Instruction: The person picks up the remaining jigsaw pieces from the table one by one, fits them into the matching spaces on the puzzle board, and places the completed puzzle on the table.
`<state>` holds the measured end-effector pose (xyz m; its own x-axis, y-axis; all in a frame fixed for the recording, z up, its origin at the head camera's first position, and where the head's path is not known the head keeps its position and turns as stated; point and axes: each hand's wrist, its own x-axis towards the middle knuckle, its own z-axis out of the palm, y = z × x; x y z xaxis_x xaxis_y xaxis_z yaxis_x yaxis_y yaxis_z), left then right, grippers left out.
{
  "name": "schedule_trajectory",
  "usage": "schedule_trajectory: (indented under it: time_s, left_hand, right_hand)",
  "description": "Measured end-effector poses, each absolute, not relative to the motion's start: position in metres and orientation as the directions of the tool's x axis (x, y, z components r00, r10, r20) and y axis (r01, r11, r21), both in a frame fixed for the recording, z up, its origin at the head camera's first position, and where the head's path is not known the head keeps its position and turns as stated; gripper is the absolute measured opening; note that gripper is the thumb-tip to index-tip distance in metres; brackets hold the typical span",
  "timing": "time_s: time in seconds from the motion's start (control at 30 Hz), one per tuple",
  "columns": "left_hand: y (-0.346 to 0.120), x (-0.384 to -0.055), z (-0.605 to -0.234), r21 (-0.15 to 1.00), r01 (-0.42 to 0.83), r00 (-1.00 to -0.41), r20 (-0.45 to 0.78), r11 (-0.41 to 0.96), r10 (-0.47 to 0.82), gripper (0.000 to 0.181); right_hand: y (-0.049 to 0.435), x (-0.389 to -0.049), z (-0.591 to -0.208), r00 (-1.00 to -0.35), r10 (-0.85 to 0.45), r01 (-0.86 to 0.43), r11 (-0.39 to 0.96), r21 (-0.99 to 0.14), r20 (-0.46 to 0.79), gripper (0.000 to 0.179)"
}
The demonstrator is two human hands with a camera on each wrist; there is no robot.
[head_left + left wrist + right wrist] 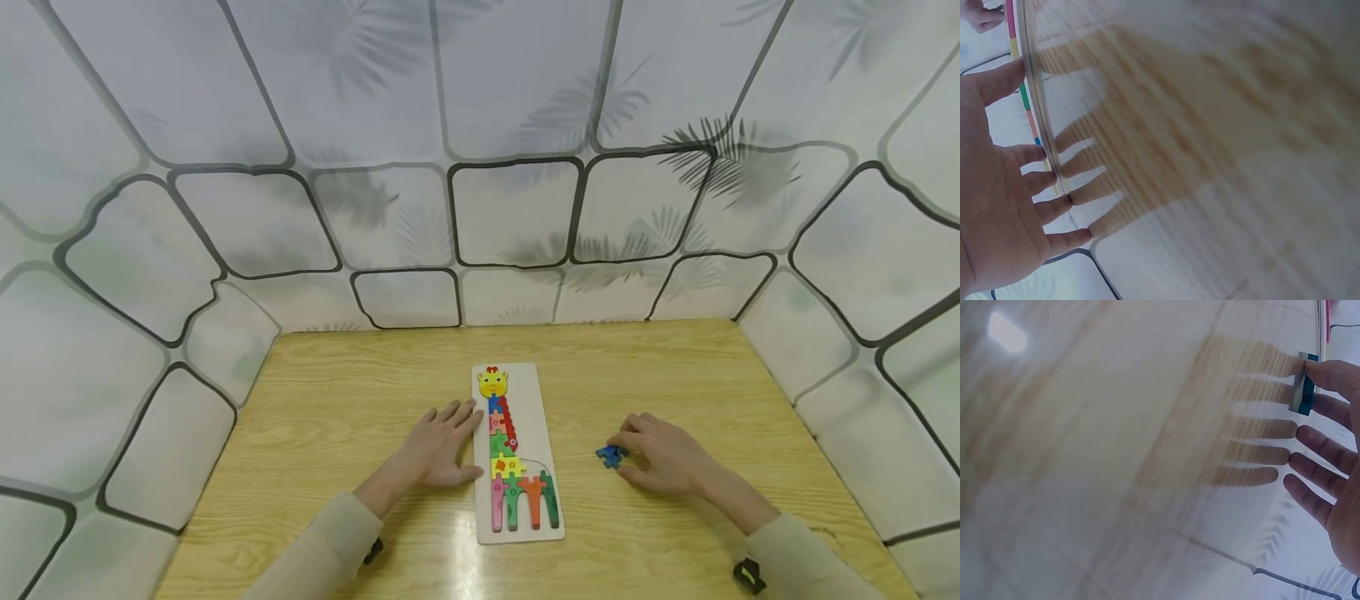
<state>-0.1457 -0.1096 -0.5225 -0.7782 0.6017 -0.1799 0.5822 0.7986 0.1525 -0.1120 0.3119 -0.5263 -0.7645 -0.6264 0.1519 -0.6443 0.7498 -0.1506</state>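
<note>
A pale wooden puzzle board (pixel 528 417) lies upright in the middle of the table, with a giraffe made of coloured pieces on it. The giraffe has a yellow head (pixel 492 382), a neck with a red strip, a yellow body piece (pixel 504 467) and pink, green and orange legs. Beside the body piece a thin curved outline shows on bare wood. My left hand (pixel 442 446) lies spread, its fingertips and thumb touching the board's left edge. To the right of the board, my right hand (pixel 663 457) pinches a blue puzzle piece (pixel 611 456) between thumb and index finger, low at the table.
The wooden table (pixel 360 367) meets a patterned cloth wall (pixel 510 292) at its back and sides. In both wrist views the glossy tabletop reflects the fingers. Dark straps or devices (pixel 748 575) show at the sleeves.
</note>
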Motion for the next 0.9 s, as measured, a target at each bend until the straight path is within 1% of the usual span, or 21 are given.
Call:
schedule_trajectory:
  time_s: [0.4, 0.67, 0.9]
  left_hand:
    - [-0.1093, -0.1456, -0.5209, 0.166, 0.577, -0.781, -0.176, 0.8, 0.6, 0.094]
    - [-0.1094, -0.1457, -0.5211, 0.168, 0.576, -0.78, -0.178, 0.8, 0.6, 0.094]
    - [-0.1097, -0.1461, -0.5221, 0.161, 0.576, -0.778, -0.192, 0.801, 0.598, 0.094]
  right_hand:
    - [0.3116, -0.113, -0.529, -0.773, -0.617, -0.634, 0.759, -0.147, 0.146, 0.027]
    - [0.3101, -0.1127, -0.5299, -0.766, -0.619, -0.641, 0.757, -0.127, 0.173, 0.026]
    - [0.305, -0.1105, -0.5304, -0.774, -0.594, -0.622, 0.777, -0.094, 0.218, 0.028]
